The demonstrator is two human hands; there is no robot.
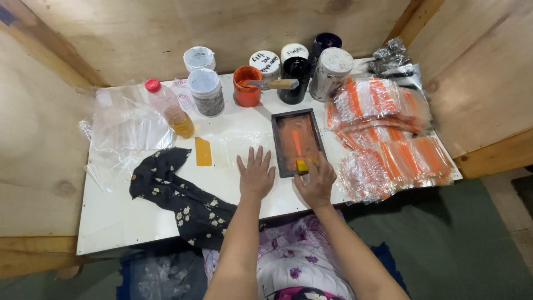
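- Looking down from the head camera, the left hand [256, 175] lies flat on the white surface [111, 222], palm down, fingers spread wide, holding nothing.
- The right hand [316, 180] is just beside it, fingers curled and pinching a small yellow block [301, 165] at the near end of the frame.
- The small dark frame [297, 141] is a rectangle, lying flat between the hands and the jars. Its inside is smeared with orange paint.
- A black cloth with little pale flowers [177, 194] lies soft and crumpled to the left of the left hand.
- A flat yellow-orange strip [203, 151] lies near the cloth.
- Clear, shiny plastic bags [125, 133] sit at the far left.
- A clear bottle with a red cap [169, 108] leans there, yellow liquid at its bottom.
- Round jars stand at the back: an open orange pot [246, 86] with a stick across it, a black pot [294, 80], and white-lidded jars [206, 89] with round labels on top.
- Piles of clear packets with orange stripes [388, 139] fill the right side.
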